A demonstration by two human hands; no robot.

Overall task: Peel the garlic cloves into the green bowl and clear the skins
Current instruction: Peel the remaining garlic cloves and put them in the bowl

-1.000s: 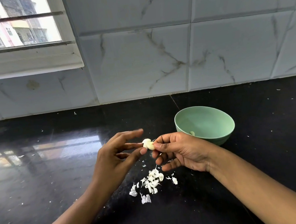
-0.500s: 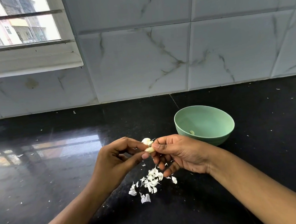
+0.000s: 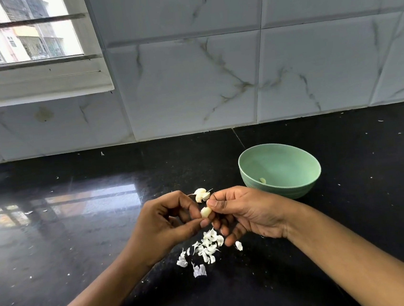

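Now, starting nearest: a loose heap of papery garlic skins (image 3: 207,248) strewn on the black counter (image 3: 81,252), right under the hands, none cleared yet. Up a touch to the left hand (image 3: 166,227), curled in tight, thumb and forefinger pinching the garlic clove (image 3: 206,211). Quite a shift from a second ago, with those same fingers splayed wide and off the clove; half closed at the half-second mark, fully clamped now. Opposite, the right hand (image 3: 248,212), likewise closed on the clove, thumb tip pressed against its top, lower fingers loosely curled above the skins. Just above the pinch, a ragged white husk (image 3: 201,194) standing clear of the smooth clove, seemingly split off in this last moment; holder of it impossible to tell. Reads as the peel coming away, so probably close to done with this one. Further back and right, the green bowl (image 3: 287,192), upright on the counter just beyond the right hand, one small pale peeled clove (image 3: 263,180) inside. Still to do: husk off, clove in, skins swept. Behind all that, marble-look wall tiles (image 3: 213,81) and a window (image 3: 22,42) far left.
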